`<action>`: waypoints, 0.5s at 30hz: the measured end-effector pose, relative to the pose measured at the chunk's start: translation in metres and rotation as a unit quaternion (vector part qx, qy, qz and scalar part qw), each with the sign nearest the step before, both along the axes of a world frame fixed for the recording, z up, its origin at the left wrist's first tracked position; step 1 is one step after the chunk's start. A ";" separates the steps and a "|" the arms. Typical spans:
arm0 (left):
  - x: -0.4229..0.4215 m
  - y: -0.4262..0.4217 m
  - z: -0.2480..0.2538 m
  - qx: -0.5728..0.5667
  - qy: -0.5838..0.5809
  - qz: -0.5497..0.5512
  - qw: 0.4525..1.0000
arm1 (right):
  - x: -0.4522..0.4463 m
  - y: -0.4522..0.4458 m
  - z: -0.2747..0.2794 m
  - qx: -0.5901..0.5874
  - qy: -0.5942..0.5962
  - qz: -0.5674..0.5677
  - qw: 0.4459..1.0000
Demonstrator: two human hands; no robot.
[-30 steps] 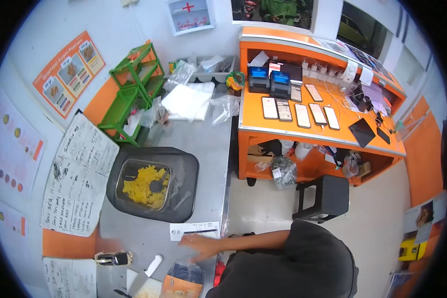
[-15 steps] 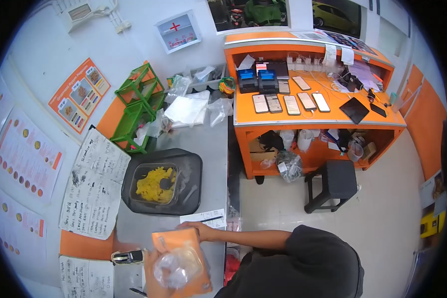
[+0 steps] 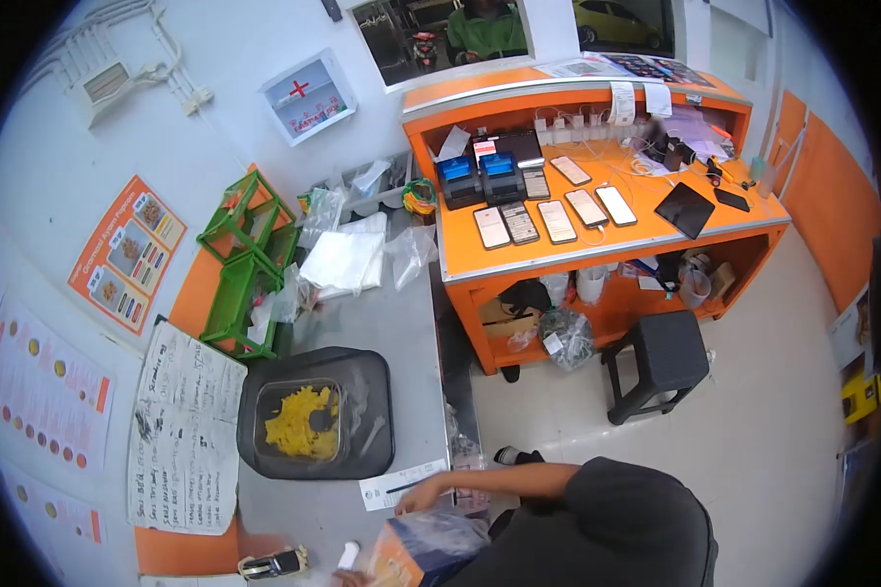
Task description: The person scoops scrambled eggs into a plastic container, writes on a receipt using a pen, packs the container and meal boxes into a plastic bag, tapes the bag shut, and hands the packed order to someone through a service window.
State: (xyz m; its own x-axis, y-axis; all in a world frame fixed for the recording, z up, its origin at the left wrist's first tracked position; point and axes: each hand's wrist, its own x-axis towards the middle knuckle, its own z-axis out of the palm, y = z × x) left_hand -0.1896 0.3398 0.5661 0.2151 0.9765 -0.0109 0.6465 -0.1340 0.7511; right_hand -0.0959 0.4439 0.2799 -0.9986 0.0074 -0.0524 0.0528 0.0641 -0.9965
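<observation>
My right hand (image 3: 422, 496) reaches in from the right, its fingers curled down at the upper edge of an orange and dark blue box (image 3: 413, 558). Clear plastic (image 3: 450, 533) lies across the top of this box. At the bottom edge, partly cut off, my left hand (image 3: 350, 579) is closed at the box's left side. A white knife handle (image 3: 348, 556) shows beside it on the metal table (image 3: 313, 514). Just above my right hand lies a printed paper (image 3: 387, 489) with a black pen (image 3: 403, 485).
Yellow food (image 3: 301, 423) sits in a clear container on a black tray (image 3: 377, 445). A black tape dispenser (image 3: 273, 564) is at lower left. Green racks (image 3: 227, 303) stand behind. Phones (image 3: 558, 222) lie on an orange desk (image 3: 636, 235), with a black stool (image 3: 661, 352) below.
The box was raised and tilted, with a clear round plastic piece on it, half a second ago; now it is lower and farther right. Both hands have moved down. The view has shifted.
</observation>
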 end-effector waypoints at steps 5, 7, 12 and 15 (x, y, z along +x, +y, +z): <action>0.000 0.046 -0.027 -0.034 0.000 0.135 0.990 | 0.054 0.115 0.059 -0.258 -0.051 -0.416 0.870; 0.002 0.062 -0.034 -0.041 0.007 0.178 0.983 | 0.042 0.151 0.051 -0.292 -0.083 -0.497 0.813; 0.002 0.083 -0.045 -0.055 0.010 0.276 0.960 | -0.002 0.186 0.056 -0.150 -0.280 -0.722 0.615; -0.002 0.088 -0.050 -0.063 0.013 0.333 0.941 | -0.002 0.190 0.063 -0.101 -0.268 -0.753 0.592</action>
State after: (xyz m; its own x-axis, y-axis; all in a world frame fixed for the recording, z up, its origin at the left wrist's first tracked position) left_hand -0.1919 0.4279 0.5162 -0.4453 0.8857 -0.1316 0.5747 0.3954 0.7165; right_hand -0.0980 0.6335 0.3428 0.2937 0.8082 -0.5104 0.2118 -0.5757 -0.7897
